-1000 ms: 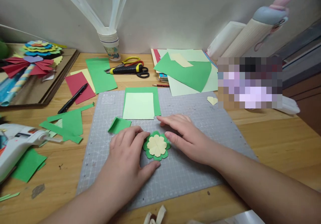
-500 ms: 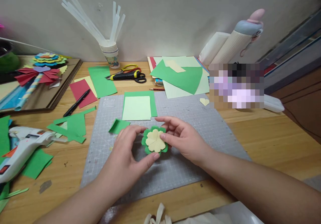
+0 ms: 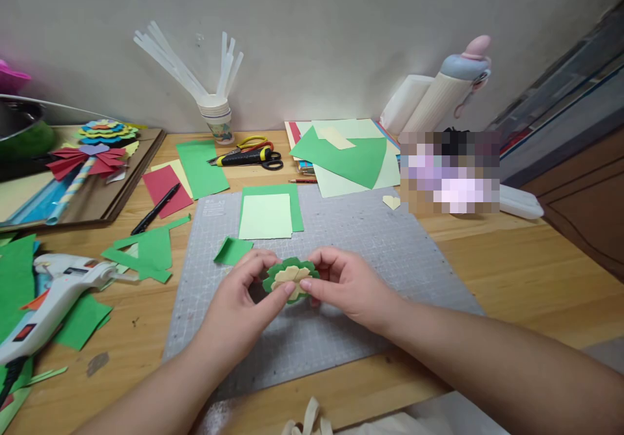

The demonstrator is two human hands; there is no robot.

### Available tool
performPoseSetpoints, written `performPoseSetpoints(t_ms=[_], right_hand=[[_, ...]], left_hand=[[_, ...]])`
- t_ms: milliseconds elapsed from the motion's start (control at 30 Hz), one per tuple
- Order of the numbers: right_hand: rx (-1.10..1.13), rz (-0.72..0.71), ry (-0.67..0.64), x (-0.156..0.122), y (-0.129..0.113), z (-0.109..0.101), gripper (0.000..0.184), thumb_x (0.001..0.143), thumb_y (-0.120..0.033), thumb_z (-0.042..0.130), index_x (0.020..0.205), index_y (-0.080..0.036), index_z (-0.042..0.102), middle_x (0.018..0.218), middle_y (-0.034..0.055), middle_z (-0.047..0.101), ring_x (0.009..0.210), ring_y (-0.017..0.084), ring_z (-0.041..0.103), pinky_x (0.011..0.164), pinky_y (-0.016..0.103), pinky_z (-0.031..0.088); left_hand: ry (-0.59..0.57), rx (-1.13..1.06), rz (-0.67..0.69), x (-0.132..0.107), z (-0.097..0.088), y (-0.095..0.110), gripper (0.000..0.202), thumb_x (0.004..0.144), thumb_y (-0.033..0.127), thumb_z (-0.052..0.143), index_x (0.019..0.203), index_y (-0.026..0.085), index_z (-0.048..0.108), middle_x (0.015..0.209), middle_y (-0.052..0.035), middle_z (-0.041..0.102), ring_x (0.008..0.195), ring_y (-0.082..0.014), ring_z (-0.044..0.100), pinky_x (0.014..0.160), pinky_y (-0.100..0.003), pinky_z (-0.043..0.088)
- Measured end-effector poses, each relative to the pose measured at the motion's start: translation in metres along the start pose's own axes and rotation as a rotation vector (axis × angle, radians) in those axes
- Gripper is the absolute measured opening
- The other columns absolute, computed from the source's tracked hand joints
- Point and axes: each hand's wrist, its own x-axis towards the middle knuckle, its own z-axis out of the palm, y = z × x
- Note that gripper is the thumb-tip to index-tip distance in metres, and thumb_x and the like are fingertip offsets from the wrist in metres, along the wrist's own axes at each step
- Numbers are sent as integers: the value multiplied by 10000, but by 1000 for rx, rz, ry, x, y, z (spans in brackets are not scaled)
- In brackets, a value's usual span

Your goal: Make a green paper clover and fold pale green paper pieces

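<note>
Between my two hands is a layered paper flower [image 3: 291,277], a pale yellow blossom on top of a larger green one. My left hand [image 3: 248,295] grips its left side, the thumb pressed on the yellow layer and the fingers behind the green edge. On the other side, my right hand [image 3: 348,285] pinches it, its thumb also on the yellow paper. The flower is tilted and held above the grey cutting mat [image 3: 336,350]. A folded green paper piece [image 3: 234,250] lies beyond my left fingers, close to stacked pale and green squares [image 3: 266,216].
At left are a glue gun [image 3: 63,298], green scraps [image 3: 146,253], a pen [image 3: 155,209] and a finished paper flower [image 3: 88,155]. Farther back stand a cup of glue sticks [image 3: 217,119], scissors [image 3: 275,160], a cutter [image 3: 244,157], paper sheets [image 3: 351,162] and a bottle [image 3: 443,93].
The flower has tipped back and shifted slightly left. My left thumb has moved from its lower edge onto the yellow layer, near my right thumb. The whole view has shifted a little.
</note>
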Motion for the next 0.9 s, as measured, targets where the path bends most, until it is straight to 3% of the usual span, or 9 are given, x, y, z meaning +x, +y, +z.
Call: performPoseSetpoints(t_ms=[133, 233, 367, 633, 900], right_hand=[[-186, -130, -26, -3, -2, 1, 137, 761, -252, 653, 796, -187, 538, 759, -10, 567, 665, 115, 535, 595, 252, 442], [-432, -420, -39, -6, -6, -1, 65, 779, -150, 604, 798, -198, 565, 833, 13, 595, 800, 146, 572, 715, 290, 464], [-634, -776, -78, -10, -10, -8, 187, 754, -37, 566, 850, -197, 587, 921, 43, 602, 873, 146, 579, 781, 282, 471], [-774, -953, -109, -13, -14, -9, 187, 781, -51, 535, 895, -194, 573, 933, 65, 602, 867, 158, 572, 765, 297, 483], [-826, -1003, -145, -15, -18, -10, 115, 815, -111, 526, 894, -179, 575, 893, 72, 636, 819, 170, 575, 737, 336, 458]], left_hand=[[-3, 55, 123, -3, -3, 5, 73, 801, 219, 571, 762, 224, 633, 871, -29, 554, 874, -190, 559, 784, -356, 471], [86, 231, 346, -10, -7, 8, 128, 777, 141, 580, 790, 255, 637, 890, -18, 552, 878, -189, 547, 787, -360, 457], [170, 358, 583, -17, -10, 6, 248, 744, 117, 610, 910, 301, 603, 955, -12, 548, 917, -204, 520, 826, -382, 423], [141, 399, 744, -20, -14, 5, 179, 771, 115, 621, 904, 231, 589, 969, -44, 525, 891, -206, 508, 785, -370, 407], [156, 433, 775, -25, -16, 5, 164, 774, 105, 595, 887, 217, 632, 962, -55, 537, 885, -216, 499, 790, -373, 386]])
